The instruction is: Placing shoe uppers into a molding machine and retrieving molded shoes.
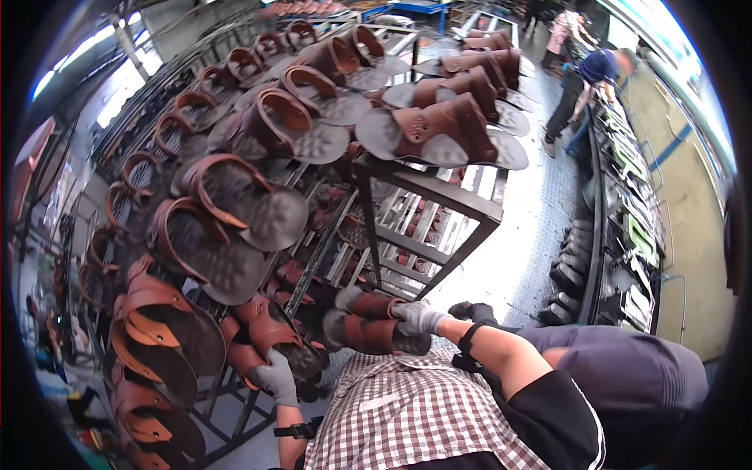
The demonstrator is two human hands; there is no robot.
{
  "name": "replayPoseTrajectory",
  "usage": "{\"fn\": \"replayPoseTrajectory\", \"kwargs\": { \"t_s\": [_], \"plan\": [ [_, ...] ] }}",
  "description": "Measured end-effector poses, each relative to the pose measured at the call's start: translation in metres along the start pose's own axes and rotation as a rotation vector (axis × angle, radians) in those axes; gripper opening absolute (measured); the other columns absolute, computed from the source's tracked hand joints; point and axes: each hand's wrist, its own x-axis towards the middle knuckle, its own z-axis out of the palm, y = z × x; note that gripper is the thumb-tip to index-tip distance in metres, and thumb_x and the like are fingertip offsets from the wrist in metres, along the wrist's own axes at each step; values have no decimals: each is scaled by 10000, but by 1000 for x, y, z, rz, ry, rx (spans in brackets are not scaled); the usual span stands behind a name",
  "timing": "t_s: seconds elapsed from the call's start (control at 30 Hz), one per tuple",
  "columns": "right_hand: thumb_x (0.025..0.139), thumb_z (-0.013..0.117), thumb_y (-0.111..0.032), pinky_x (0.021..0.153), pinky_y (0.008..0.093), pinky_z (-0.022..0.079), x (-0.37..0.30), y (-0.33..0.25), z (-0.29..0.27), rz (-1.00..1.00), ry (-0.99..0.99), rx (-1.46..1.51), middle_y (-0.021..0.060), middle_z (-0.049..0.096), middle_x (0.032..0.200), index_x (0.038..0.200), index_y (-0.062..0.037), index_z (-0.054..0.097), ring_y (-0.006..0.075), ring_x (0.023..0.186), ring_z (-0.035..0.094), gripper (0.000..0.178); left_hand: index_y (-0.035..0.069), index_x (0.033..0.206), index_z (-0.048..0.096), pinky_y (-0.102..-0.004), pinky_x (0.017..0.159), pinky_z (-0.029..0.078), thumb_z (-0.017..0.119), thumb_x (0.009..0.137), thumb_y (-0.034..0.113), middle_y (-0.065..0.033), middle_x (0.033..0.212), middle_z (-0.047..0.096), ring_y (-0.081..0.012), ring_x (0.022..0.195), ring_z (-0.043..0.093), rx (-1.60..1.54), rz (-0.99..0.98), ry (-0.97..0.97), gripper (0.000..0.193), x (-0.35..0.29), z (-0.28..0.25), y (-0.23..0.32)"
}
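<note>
My right hand [417,318], in a light grey glove, is closed round a pair of brown strap sandals [374,323] with dark soles. The two sandals lie side by side in front of the checked apron, their far ends toward the rack. To the left, my left hand [276,377], gloved too, grips more brown sandals [269,332] at the rack's near side. Its fingers partly disappear behind the straps, and the sandals' undersides are hidden. Just above it, a dark-soled sandal [233,274] stands at the edge of the upper shelf.
A metal rack [439,196] carries rows of brown sandals, with more on lower shelves. Close by on the right, a person in dark clothes [611,368] bends over. Along the right runs a long bench [627,204] with shoe parts, dark shoes [568,274] beneath. Two people work farther off.
</note>
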Motion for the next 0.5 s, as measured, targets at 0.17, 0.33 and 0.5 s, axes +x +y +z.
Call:
{"fn": "replayPoseTrajectory", "kwargs": {
  "t_s": [0.17, 0.33, 0.5],
  "plan": [
    [842, 639, -285, 963, 447, 520, -61, 52, 29, 473, -164, 193, 174, 712, 1221, 1266, -121, 674, 356, 1141, 678, 456, -87, 771, 628, -553, 683, 474, 710, 890, 344, -286, 787, 629, -482, 724, 614, 298, -28, 13, 454, -6, 11, -23],
    [829, 643, -262, 973, 414, 520, -140, 124, 65, 816, -104, 506, 159, 734, 1190, 1260, -111, 717, 312, 1121, 690, 463, -109, 861, 605, -525, 721, 501, 697, 894, 368, -323, 864, 638, -497, 795, 629, 236, -36, 69, 487, 13, -7, 25],
    [833, 684, -261, 939, 405, 544, -217, 103, 81, 1173, 74, 674, 174, 735, 1176, 1247, -72, 718, 313, 1090, 699, 456, -83, 1073, 653, -502, 804, 524, 722, 889, 378, -293, 1038, 701, -449, 972, 677, -78, 52, -136, 501, 26, -5, 22]
  ]
}}
